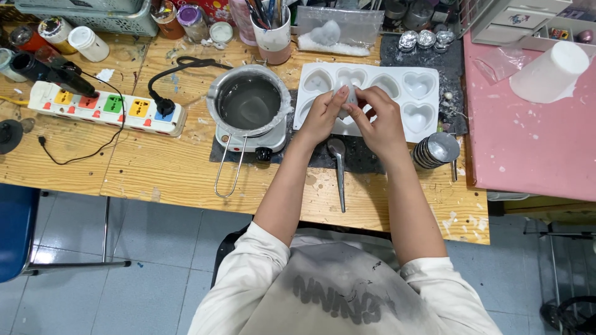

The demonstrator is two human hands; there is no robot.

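Both hands meet over the white heart mould tray [406,99] on the tabletop [186,167]. A small pale piece [351,99] sits pinched between the fingertips of the left hand [323,115] and right hand [380,121], each grip closed on it, just above the tray's front row. A spoon [338,167] lies just in front of the tray.

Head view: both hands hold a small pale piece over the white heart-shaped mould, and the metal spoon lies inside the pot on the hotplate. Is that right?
Not quite. In the head view the metal spoon lies on the wooden table below the hands, not inside the pot. The rest holds: the left hand and right hand hold a small pale piece over the white heart-shaped mould.
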